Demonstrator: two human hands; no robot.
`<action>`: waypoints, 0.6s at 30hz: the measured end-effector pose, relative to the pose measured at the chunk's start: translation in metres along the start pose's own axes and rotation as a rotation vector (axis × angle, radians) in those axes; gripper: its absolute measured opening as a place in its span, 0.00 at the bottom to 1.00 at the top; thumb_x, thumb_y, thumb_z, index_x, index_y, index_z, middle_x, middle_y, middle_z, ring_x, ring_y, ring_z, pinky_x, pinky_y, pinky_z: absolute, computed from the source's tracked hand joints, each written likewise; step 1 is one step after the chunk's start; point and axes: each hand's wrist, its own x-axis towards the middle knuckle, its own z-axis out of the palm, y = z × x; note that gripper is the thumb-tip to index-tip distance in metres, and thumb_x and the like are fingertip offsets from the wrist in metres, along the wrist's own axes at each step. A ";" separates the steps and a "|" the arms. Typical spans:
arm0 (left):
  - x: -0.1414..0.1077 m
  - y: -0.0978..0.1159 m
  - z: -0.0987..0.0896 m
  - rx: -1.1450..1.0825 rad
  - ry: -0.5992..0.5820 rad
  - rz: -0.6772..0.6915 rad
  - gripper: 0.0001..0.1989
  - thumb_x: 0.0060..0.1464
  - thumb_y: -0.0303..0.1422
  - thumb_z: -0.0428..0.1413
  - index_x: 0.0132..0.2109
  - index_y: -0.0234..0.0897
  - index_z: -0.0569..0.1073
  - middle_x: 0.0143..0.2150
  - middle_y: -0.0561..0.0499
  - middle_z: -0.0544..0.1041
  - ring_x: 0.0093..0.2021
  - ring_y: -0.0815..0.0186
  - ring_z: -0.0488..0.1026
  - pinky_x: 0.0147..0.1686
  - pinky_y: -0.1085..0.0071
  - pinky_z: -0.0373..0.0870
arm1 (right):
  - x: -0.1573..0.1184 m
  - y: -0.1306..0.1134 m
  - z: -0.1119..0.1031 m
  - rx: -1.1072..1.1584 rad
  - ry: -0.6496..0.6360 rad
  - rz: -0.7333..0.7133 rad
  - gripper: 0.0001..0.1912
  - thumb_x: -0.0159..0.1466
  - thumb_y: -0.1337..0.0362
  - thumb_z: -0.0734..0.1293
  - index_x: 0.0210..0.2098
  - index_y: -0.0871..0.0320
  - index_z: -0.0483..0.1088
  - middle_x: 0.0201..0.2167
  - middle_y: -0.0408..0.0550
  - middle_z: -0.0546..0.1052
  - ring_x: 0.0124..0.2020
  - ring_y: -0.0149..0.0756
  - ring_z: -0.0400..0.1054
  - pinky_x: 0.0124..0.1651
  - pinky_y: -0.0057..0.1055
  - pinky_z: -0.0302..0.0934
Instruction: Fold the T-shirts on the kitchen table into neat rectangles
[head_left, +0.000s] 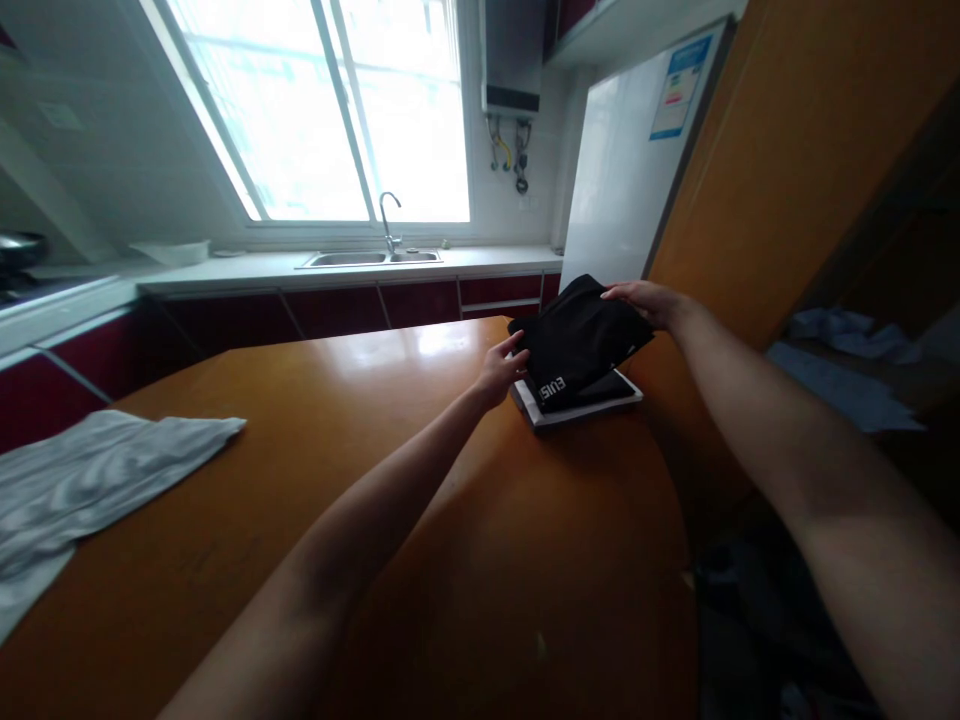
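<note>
Black cloth (581, 335), tilted over white-edged flat box (537, 418) on counter (360, 430) | pinched at edges by left fingers (513, 344) and right fingers (624, 290) | looks partway handled: seemingly folded, not lying flat

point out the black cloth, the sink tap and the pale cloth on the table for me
black cloth (581, 330): head view, middle of its raised upper face
sink tap (391, 243): head view, its base below the curved spout
pale cloth (112, 465): head view, middle of its spread surface
</note>
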 end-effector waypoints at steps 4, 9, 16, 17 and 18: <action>0.020 0.003 0.001 0.110 0.019 -0.059 0.32 0.57 0.22 0.59 0.67 0.35 0.64 0.49 0.44 0.78 0.31 0.72 0.74 0.35 0.71 0.76 | 0.014 0.030 0.005 0.153 -0.147 0.145 0.04 0.64 0.74 0.67 0.38 0.63 0.73 0.26 0.44 0.78 0.24 0.30 0.72 0.31 0.26 0.68; 0.034 -0.002 0.003 0.175 0.000 -0.144 0.31 0.57 0.20 0.59 0.67 0.33 0.64 0.45 0.43 0.80 0.32 0.71 0.76 0.32 0.75 0.75 | 0.033 0.067 0.007 0.311 -0.249 0.299 0.05 0.65 0.69 0.68 0.41 0.60 0.72 0.24 0.44 0.78 0.25 0.32 0.72 0.29 0.25 0.68; 0.043 -0.021 -0.003 0.277 0.024 -0.164 0.32 0.56 0.21 0.60 0.67 0.34 0.65 0.41 0.45 0.80 0.30 0.71 0.75 0.29 0.76 0.76 | 0.045 0.108 0.015 0.310 -0.215 0.354 0.09 0.64 0.69 0.70 0.45 0.60 0.72 0.27 0.45 0.79 0.26 0.32 0.72 0.29 0.25 0.69; 0.044 -0.022 -0.003 0.298 0.025 -0.166 0.32 0.56 0.21 0.60 0.67 0.34 0.65 0.42 0.45 0.80 0.29 0.71 0.75 0.29 0.76 0.76 | 0.045 0.112 0.017 0.298 -0.203 0.357 0.11 0.64 0.69 0.70 0.46 0.60 0.72 0.27 0.45 0.79 0.26 0.32 0.72 0.29 0.25 0.69; 0.046 -0.024 -0.004 0.318 0.026 -0.164 0.32 0.56 0.21 0.60 0.67 0.33 0.65 0.43 0.44 0.80 0.29 0.71 0.75 0.29 0.75 0.76 | 0.045 0.116 0.019 0.287 -0.192 0.360 0.12 0.63 0.69 0.71 0.47 0.60 0.72 0.27 0.44 0.79 0.26 0.31 0.72 0.29 0.25 0.68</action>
